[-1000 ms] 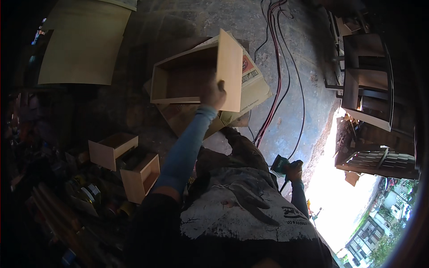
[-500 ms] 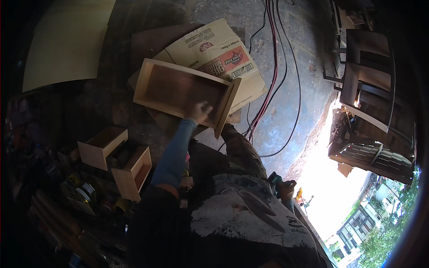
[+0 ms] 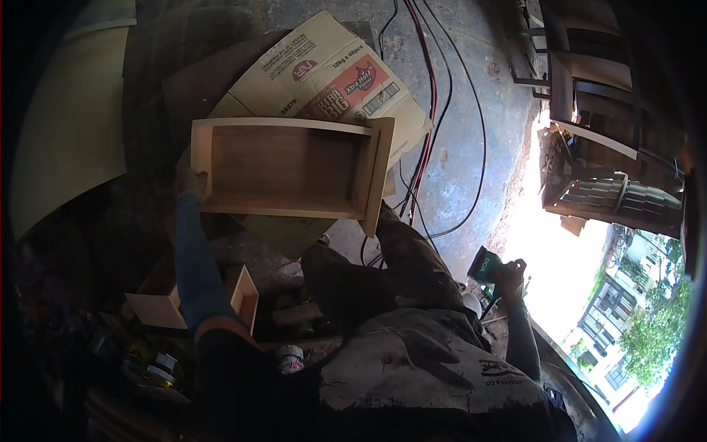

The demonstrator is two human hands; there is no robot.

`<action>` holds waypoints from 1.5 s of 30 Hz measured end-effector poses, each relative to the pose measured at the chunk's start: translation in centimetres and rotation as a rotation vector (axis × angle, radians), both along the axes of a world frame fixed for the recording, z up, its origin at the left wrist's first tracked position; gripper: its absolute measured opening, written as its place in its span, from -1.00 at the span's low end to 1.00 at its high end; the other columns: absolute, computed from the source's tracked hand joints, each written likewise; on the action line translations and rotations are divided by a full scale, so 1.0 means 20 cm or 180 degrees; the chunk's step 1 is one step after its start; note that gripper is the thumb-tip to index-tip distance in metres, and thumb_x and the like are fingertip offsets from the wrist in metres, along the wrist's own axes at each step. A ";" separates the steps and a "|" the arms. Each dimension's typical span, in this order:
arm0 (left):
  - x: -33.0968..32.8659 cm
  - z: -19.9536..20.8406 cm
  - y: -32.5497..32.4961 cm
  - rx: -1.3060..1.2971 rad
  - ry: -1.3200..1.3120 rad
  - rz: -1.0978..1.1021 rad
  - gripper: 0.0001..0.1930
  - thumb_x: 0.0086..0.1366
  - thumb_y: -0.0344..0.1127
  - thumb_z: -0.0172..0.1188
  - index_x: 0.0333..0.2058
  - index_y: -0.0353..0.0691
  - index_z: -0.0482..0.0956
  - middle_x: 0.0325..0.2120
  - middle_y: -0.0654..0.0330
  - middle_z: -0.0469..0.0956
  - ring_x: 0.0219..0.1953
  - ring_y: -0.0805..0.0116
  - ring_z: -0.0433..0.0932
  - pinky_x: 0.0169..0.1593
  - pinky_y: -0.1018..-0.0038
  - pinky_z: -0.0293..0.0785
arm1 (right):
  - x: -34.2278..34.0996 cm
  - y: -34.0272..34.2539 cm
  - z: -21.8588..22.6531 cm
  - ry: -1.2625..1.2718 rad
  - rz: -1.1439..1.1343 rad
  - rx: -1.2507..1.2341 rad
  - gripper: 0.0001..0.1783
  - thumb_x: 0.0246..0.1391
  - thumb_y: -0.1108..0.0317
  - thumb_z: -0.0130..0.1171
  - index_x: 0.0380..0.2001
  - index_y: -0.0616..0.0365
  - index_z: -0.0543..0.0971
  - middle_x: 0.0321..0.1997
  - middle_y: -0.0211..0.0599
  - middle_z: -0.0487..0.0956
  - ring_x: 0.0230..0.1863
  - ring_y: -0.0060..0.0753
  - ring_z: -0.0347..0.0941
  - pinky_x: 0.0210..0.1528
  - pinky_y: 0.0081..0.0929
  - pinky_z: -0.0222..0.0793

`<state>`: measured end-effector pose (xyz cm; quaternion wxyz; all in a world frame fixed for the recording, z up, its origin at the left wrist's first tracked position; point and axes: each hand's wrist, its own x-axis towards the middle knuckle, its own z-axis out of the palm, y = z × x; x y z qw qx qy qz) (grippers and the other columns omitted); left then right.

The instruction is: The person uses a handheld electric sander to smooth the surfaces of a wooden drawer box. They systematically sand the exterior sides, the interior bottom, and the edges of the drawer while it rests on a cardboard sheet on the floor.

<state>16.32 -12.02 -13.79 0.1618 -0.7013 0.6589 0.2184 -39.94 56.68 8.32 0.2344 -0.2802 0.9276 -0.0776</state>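
A wooden drawer [image 3: 287,211] lies open side up in front of me, its wider front panel on the right. My left hand [image 3: 190,182] grips the drawer's left end wall, fingers curled over the rim. Out to the right, well apart from the drawer, my right hand [image 3: 509,278] is wrapped around a green palm sander [image 3: 487,265] with a dark flat pad. Beneath the drawer's far side is a flattened printed cardboard sheet [image 3: 272,77].
Two smaller wooden drawers [image 3: 156,310] stand low on the left, partly behind my left arm. Red and black cables [image 3: 433,96] cross the floor. Dark wooden furniture [image 3: 596,81] stands at the right. A pale panel [image 3: 70,110] is at far left. A jar [image 3: 292,359] sits near me.
My left hand has gone from inside the drawer to its left end. The drawer has turned slightly and sits more level. My right hand with the sander has come up and outward.
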 end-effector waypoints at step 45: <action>-0.70 1.62 0.59 -0.2019 0.1541 -0.2767 -0.06 0.12 0.12 0.43 0.42 -0.10 0.30 0.41 -0.23 0.21 0.33 -0.34 0.32 0.34 -0.12 0.28 | 1.63 -2.60 -1.16 0.0031 0.1418 0.0278 -0.37 0.29 0.23 0.03 0.42 -0.31 0.27 0.48 0.07 0.17 0.04 0.34 0.41 -0.41 0.37 0.44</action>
